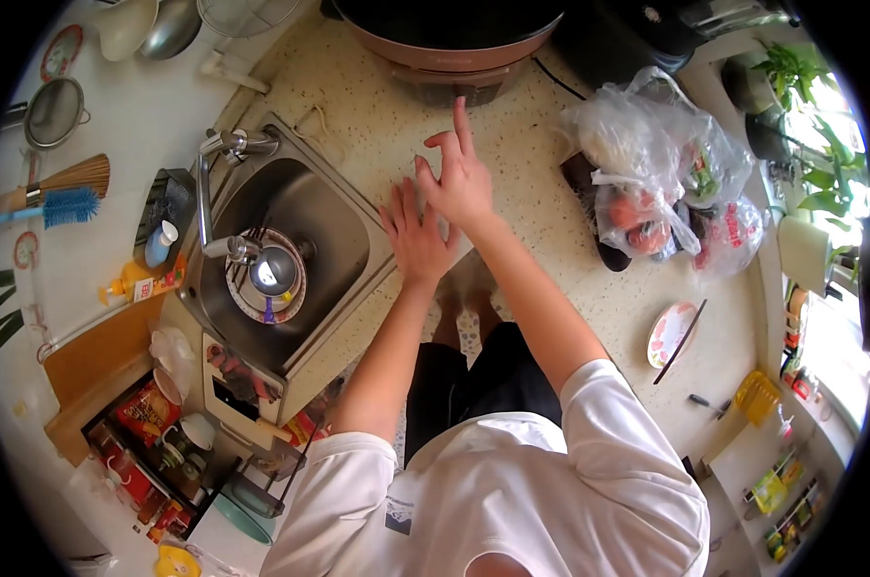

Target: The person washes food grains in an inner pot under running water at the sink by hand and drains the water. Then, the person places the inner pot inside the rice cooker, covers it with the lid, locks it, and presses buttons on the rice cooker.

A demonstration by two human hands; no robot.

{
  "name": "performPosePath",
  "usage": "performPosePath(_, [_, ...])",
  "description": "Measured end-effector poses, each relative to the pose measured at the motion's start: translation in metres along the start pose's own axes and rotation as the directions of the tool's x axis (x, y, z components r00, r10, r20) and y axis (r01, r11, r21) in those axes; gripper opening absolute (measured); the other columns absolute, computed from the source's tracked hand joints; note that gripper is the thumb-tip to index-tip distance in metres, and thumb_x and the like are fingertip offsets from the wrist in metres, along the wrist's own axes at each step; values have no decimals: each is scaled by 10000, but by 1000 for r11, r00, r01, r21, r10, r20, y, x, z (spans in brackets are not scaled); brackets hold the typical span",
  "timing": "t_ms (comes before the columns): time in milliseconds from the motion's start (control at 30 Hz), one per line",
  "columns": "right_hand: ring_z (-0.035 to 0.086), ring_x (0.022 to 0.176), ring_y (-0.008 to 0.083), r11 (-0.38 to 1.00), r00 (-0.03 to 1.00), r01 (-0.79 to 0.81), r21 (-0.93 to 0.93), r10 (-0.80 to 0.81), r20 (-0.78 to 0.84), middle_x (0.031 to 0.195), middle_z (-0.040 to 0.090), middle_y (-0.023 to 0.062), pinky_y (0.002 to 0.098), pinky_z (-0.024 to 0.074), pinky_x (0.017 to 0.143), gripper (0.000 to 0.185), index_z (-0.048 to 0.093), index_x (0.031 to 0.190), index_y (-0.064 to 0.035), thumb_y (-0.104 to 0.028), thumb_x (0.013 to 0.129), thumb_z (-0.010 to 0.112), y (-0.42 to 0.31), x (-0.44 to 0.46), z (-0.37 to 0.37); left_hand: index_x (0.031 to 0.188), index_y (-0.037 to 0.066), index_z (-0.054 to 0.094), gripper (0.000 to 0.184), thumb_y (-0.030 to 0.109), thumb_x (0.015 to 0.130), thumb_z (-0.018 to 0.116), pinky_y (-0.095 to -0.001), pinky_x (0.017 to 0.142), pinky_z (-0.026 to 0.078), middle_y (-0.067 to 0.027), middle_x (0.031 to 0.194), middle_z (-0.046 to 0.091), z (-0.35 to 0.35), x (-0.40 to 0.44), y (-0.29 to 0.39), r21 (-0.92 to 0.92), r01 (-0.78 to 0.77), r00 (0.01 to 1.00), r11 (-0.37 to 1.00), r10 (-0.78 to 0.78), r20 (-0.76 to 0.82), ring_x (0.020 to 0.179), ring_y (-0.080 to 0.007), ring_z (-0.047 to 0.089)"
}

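My right hand (457,183) reaches forward over the counter with its index finger stretched out and its thumb apart; nothing is in it. Its fingertip is at the lower edge of the control panel (435,88) on a pink and black electric cooker (444,60); whether it touches cannot be told. Beside and partly under the right hand, my left hand (420,240) lies flat near the counter's front edge, fingers extended and holding nothing. Left of it is a steel sink (343,231), where a metal ladle (273,270) rests in a patterned bowl (300,306) under the faucet (204,197).
Plastic bags of produce (637,163) sit on the counter at right. Nearer me are a patterned dish (668,332) with chopsticks (680,342) across it and a yellow slotted turner (757,397). Bottles, a brush (64,209) and a strainer (55,112) line the left side.
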State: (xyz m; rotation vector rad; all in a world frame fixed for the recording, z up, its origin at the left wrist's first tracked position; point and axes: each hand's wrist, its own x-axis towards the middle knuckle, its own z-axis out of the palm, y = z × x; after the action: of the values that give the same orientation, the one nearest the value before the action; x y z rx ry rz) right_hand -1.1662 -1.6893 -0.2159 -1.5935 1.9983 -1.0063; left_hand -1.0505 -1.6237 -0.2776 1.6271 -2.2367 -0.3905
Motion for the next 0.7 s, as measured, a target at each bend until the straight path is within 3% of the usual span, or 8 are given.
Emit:
performPosePath(367, [679, 607, 209, 970, 992, -111, 218, 93, 91, 1676, 221, 250, 342, 544, 625, 236, 602, 1075, -71, -186, 883, 676, -3, 3, -4, 1490, 188, 510, 670, 431, 884, 658, -681, 1215, 123, -219, 1624, 312, -1, 0, -1, -6, 14, 1000, 1000, -14, 26, 1512, -451, 245])
performPosePath(700, [676, 587, 197, 975, 996, -49, 217, 63, -59, 1677, 239, 226, 323, 544, 600, 215, 602, 1072, -71, -177, 902, 679, -21, 3, -45, 1513, 239, 497, 651, 435, 909, 639, -661, 1225, 99, -210, 1639, 292, -3, 0, 0, -18, 43, 999, 999, -42, 16, 1514, -436, 240])
